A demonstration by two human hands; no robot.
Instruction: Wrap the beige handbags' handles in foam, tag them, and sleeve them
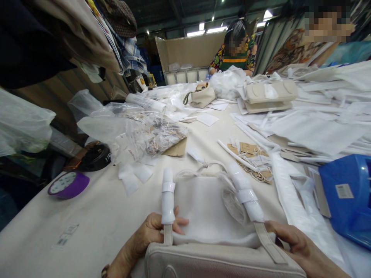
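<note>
Right up against the lens comes the pale bag (220,256), at the bottom edge on the near side of the table (110,235), its mouth facing away from the wearer. A white sheet (203,200) stands up behind its rim, and two strap lengths rise on either side, the left sleeve (168,195) and the right sleeve (246,193) of white padding around them.

In on the flanks, both hands! The left hand (155,229) is at the left strap, fingers parted and reaching past it to the sheet's lower edge; whether the thumb pinches, one cannot tell. The right hand (292,241) is curled at the opposite corner, thumb side by the strap's base, fingertips hidden, so its grip cannot be told either.

The step in hand looks like settling the sheet and spreading the mouth between the padded straps. The next move seems to call for even control at both corners, sleeves kept clear of the rim.

Out on the left, a purple tape roll (68,184); on the right, a blue plastic holder (344,197). Beyond the bag lie strung cardboard tags (252,158) and a clear plastic bag (162,135), while across the table a co-worker (236,54) bends over white wrapping.
</note>
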